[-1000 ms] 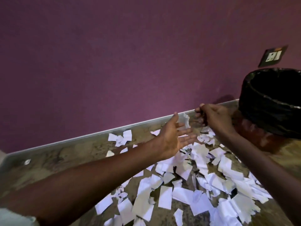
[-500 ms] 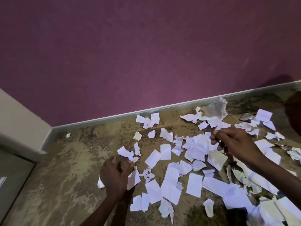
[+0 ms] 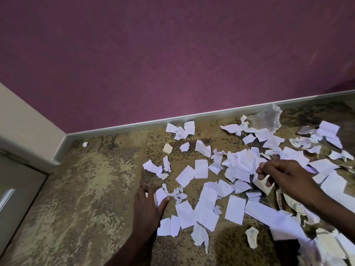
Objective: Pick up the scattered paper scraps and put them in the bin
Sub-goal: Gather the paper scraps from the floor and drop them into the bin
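Observation:
Many white paper scraps (image 3: 201,206) lie scattered over the mottled brown floor (image 3: 86,198), thickest at the right. My left hand (image 3: 147,207) rests flat on the floor at the pile's left edge. Its thumb touches one small white scrap (image 3: 159,196) that lies between thumb and fingers. My right hand (image 3: 284,176) hovers low over the middle of the scraps with its fingers curled. I see nothing held in it; its fingertips are close to a white scrap (image 3: 242,166). The bin is out of view.
A crumpled piece of clear plastic (image 3: 267,118) lies by the grey skirting board (image 3: 124,126) under the purple wall. One stray scrap (image 3: 85,144) sits near the corner. A cream wall and a door frame (image 3: 23,169) stand at the left.
The view has swung left and down, so the bin has left the frame. My left hand dropped from mid-air to the floor beside a scrap. My right hand came away from the bin and hovers over the scraps.

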Tool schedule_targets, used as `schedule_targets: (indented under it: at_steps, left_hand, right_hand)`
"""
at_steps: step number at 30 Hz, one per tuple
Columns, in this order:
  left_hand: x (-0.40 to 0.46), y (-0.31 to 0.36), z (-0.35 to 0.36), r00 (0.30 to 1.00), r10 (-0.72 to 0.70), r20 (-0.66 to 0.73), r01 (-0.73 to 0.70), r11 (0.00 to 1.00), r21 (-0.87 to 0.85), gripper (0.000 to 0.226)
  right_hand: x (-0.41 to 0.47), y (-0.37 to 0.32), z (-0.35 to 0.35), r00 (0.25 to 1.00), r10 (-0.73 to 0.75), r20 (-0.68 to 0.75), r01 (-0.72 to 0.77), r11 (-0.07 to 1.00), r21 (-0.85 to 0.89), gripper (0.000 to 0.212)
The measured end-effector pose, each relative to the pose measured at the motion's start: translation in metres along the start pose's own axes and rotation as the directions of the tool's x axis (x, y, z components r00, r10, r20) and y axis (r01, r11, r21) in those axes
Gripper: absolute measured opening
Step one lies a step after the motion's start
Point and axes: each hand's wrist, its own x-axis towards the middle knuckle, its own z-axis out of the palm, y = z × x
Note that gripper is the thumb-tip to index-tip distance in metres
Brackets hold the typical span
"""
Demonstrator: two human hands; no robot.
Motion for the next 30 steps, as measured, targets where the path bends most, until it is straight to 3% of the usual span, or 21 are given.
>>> schedule_targets:
  at_steps: [2,6,8,10,12,16,18,21,22,27,30]
  left_hand:
    - [-0.001,0.004,-0.002,1.000,0.016,-0.023,-0.018,0.997,-0.076,0.043]
    - [0.015,0.014,-0.016,0.983,-0.174,-0.060,0.137,0.909,-0.395,0.016]
    - [0.034,0.013,-0.021,0.958,-0.253,-0.136,0.166,0.874,-0.458,0.006]
    - [0.053,0.011,-0.024,0.944,-0.288,-0.161,0.182,0.862,-0.473,0.022]
    - [0.073,0.004,-0.020,0.955,-0.228,-0.188,0.125,0.889,-0.441,0.045]
    - [0.104,0.013,-0.008,0.981,-0.031,-0.194,-0.019,0.968,-0.252,0.029]
    - [0.113,0.024,0.004,0.984,0.071,-0.162,-0.098,0.982,-0.164,0.040]
    - [0.113,0.043,0.015,0.992,-0.107,0.063,0.113,0.989,-0.091,0.056]
    - [0.111,0.045,0.019,0.987,-0.141,0.078,0.148,0.985,-0.093,0.058]
    - [0.099,0.037,0.023,0.996,0.064,-0.068,-0.064,0.998,0.001,0.036]
    - [0.091,0.035,0.020,0.991,0.128,-0.048,-0.125,0.990,0.060,0.042]
  right_hand:
    - [0.000,0.002,0.003,1.000,-0.008,0.025,0.008,1.000,-0.004,0.032]
    - [-0.002,0.002,0.005,0.999,0.000,0.046,0.000,1.000,0.009,0.032]
    - [-0.004,0.001,0.005,0.999,0.007,0.031,-0.009,0.999,0.038,0.032]
    - [-0.006,0.002,0.004,1.000,0.017,0.024,-0.018,0.998,0.054,0.032]
    - [-0.007,0.004,0.002,0.999,0.021,0.025,-0.022,0.999,0.035,0.032]
    - [-0.009,0.010,-0.002,0.999,0.045,0.007,-0.045,0.999,0.003,0.031]
    - [-0.011,0.012,-0.003,0.997,0.070,0.010,-0.070,0.998,-0.001,0.031]
    - [-0.015,0.013,-0.002,0.996,0.088,0.012,-0.088,0.996,0.011,0.033]
    - [-0.017,0.013,-0.001,0.996,0.090,0.015,-0.090,0.996,0.020,0.033]
    - [-0.018,0.022,0.005,0.992,0.098,0.081,-0.101,0.994,0.041,0.037]
    - [-0.016,0.028,0.011,0.987,0.114,0.115,-0.122,0.990,0.067,0.036]
